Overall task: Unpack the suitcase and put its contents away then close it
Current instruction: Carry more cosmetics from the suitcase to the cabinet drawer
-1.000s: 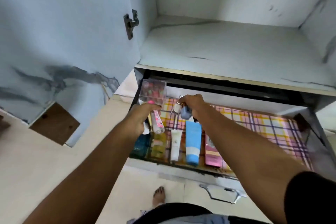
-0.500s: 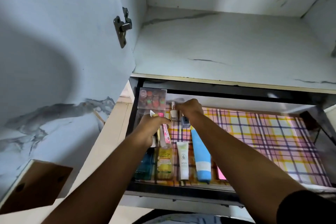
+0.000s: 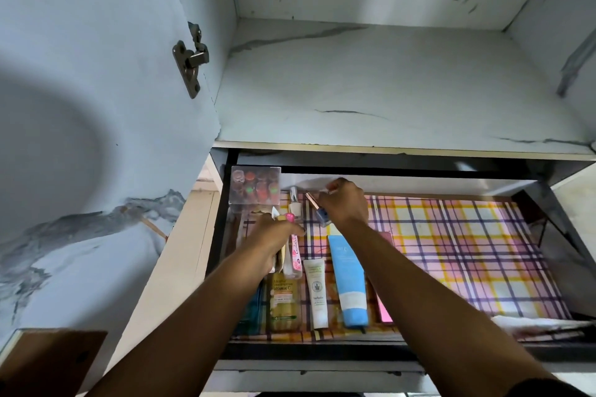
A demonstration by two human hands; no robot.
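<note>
The open drawer (image 3: 322,350) has a plaid liner (image 3: 451,251). My right hand (image 3: 343,203) pinches a small blue nail polish bottle (image 3: 322,216), tilted, near the drawer's back left. A pale nail polish bottle (image 3: 294,201) stands upright just left of it, free of my fingers. My left hand (image 3: 269,243) grips a pink-capped rose-water bottle (image 3: 295,256) together with other small items. A clear box of small jars (image 3: 255,185) fills the back left corner. The suitcase is out of view.
In the drawer's front left lie a teal pack (image 3: 251,303), a yellow bottle (image 3: 283,300), a white tube (image 3: 317,290), a blue tube (image 3: 348,280) and a pink box (image 3: 385,313). A marbled shelf (image 3: 387,84) sits above. The cupboard door (image 3: 80,106) stands open at left.
My right hand has let go of the pale bottle, which now stands at the drawer's back, and keeps the blue one. The view has moved closer and tilted up.
</note>
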